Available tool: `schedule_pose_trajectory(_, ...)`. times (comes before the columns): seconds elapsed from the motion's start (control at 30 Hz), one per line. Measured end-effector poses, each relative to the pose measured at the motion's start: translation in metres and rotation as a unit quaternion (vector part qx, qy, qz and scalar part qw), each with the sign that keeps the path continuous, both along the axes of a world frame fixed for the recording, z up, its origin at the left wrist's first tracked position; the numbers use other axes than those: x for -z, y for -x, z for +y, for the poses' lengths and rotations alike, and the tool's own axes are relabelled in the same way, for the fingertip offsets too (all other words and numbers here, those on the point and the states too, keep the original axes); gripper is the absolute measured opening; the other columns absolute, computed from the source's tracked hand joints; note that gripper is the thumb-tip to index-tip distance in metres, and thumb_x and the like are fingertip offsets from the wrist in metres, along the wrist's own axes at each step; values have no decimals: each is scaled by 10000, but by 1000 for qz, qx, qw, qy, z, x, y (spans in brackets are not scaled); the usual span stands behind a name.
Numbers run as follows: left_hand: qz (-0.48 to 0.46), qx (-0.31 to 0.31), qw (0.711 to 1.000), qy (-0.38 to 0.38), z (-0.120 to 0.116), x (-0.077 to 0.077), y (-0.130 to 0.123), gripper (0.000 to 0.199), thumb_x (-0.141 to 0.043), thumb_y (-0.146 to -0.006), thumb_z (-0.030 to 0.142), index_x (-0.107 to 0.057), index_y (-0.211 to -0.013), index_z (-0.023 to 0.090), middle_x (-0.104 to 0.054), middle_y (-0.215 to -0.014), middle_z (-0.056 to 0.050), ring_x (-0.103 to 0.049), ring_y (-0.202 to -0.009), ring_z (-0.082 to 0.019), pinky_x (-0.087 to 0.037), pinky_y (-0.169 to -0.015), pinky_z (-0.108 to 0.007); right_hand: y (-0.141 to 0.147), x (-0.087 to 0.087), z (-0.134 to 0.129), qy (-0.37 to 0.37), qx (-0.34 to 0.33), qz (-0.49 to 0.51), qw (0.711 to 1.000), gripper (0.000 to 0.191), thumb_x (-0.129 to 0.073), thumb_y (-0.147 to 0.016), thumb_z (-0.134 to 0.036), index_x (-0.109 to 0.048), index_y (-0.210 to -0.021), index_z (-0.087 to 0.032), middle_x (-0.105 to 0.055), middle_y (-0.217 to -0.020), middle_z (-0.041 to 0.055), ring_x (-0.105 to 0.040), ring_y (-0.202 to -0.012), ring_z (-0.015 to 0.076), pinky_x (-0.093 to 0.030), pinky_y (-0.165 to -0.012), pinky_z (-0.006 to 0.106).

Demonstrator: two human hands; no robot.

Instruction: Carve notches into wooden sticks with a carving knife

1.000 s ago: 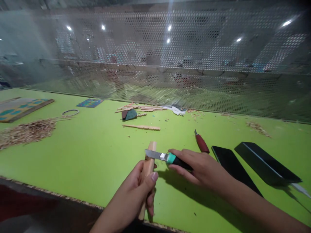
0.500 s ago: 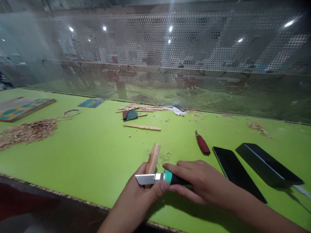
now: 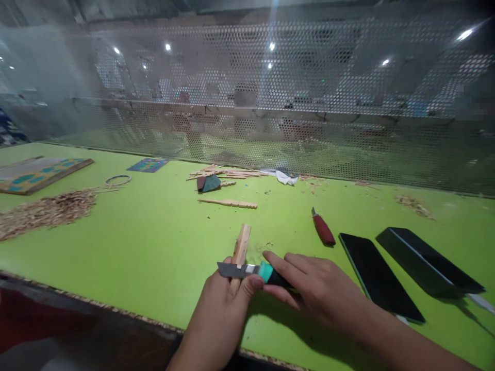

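My left hand (image 3: 222, 304) is closed around the lower end of a pale wooden stick (image 3: 243, 242), whose squared far end points away from me. In my right hand (image 3: 309, 281) is a utility knife (image 3: 266, 272) with a black handle and a teal collar. Its blade lies across the stick just above my left fingers, pointing left. My left thumb touches the knife near the collar. Beyond my hands a carved wooden stick (image 3: 228, 203) with a notched edge lies on the green table (image 3: 154, 257).
To the right lie a red-handled carving knife (image 3: 324, 230), a black phone (image 3: 381, 275) and a dark box-like device (image 3: 429, 260) with a white cable. Wood shavings (image 3: 50, 211) are heaped at left. Sandpaper pieces (image 3: 209, 183) and thin sticks (image 3: 228, 172) lie before a perforated metal screen (image 3: 247, 103).
The knife blade has shifted slightly up the stick and turned, now looking darker. Both hands moved a little, and a small pale nick shows on the stick beside the blade.
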State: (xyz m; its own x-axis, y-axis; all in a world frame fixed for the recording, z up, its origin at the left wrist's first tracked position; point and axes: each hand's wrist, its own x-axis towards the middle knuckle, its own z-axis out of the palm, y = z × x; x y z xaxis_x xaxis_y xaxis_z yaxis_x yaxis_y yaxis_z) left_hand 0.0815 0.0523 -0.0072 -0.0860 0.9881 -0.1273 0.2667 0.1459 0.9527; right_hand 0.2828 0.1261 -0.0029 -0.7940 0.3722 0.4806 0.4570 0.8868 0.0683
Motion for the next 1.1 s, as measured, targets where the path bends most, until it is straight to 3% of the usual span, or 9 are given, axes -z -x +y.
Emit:
schedule_pose_trajectory(0.17, 23, 2, 1000, 4, 4, 0, 0, 544, -529, -961, 693, -708, -940, 178, -715, -854, -63, -645, -868, -281, -442, -744, -324, 7, 1, -7, 3, 18, 17, 1000, 471, -321, -1144, -423, -607, -1290, -78, -724, -795, 63, -690, -605, 206, -469, -518, 332)
schedule_pose_trajectory(0.3, 46, -17, 998, 36, 5, 2, -4, 563, -499, -969, 703, -677, -971, 169, -691, -829, -66, -635, -782, -257, -419, -662, -300, 7, 0, -5, 26, 68, 63, 995, 439, -334, -1143, -427, -604, -1307, -122, -744, -817, 69, -695, -616, 203, -506, -552, 322)
schedule_pose_trajectory(0.47, 14, -2, 999, 41, 1, 1, -9, 607, -505, -967, 718, -638, -1145, 153, -676, -900, -75, -610, -725, -220, -404, -621, -283, -2, 1, 7, 30, 90, 74, 993, 404, -412, -1125, -416, -583, -1367, -143, -772, -932, 107, -723, -694, 219, -519, -589, 322)
schedule_pose_trajectory(0.63, -15, 11, 999, 51, 0, 2, -7, 573, -518, -954, 723, -619, -1033, 164, -585, -778, -20, -528, -650, -184, -377, -576, -272, -6, 2, 10, 36, 102, 67, 992, 413, -474, -1103, -422, -599, -1400, -165, -761, -889, 86, -713, -694, 220, -527, -612, 325)
schedule_pose_trajectory(0.8, -13, 9, 999, 45, 0, 1, -4, 538, -519, -955, 724, -578, -900, 192, -514, -729, 8, -482, -651, -168, -346, -570, -260, -20, -7, 34, 43, 204, 148, 967, 447, -453, -1090, -487, -721, -1230, -157, -779, -851, 111, -690, -587, 226, -495, -526, 326)
schedule_pose_trajectory(0.87, -8, 11, 999, 50, -1, 1, -3, 550, -519, -949, 735, -583, -908, 190, -514, -745, 3, -486, -669, -173, -348, -580, -264, -28, -9, 48, 37, 226, 160, 960, 478, -484, -1074, -506, -723, -1215, -116, -794, -917, 157, -731, -669, 278, -511, -549, 353)
schedule_pose_trajectory(0.97, -8, 15, 998, 58, 0, 2, -2, 574, -506, -944, 753, -597, -947, 186, -539, -777, -12, -497, -690, -184, -351, -599, -276, -35, -6, 58, 44, 220, 156, 962, 458, -509, -1064, -494, -722, -1206, -114, -800, -1001, 176, -758, -760, 310, -537, -602, 374)
schedule_pose_trajectory(1.1, -7, 18, 998, 59, 0, 2, -1, 597, -504, -933, 773, -606, -964, 185, -563, -786, -23, -508, -702, -196, -353, -612, -281, -33, -7, 49, 79, 154, 133, 976, 399, -515, -1062, -468, -704, -1233, -161, -808, -951, 112, -752, -711, 250, -553, -615, 338)
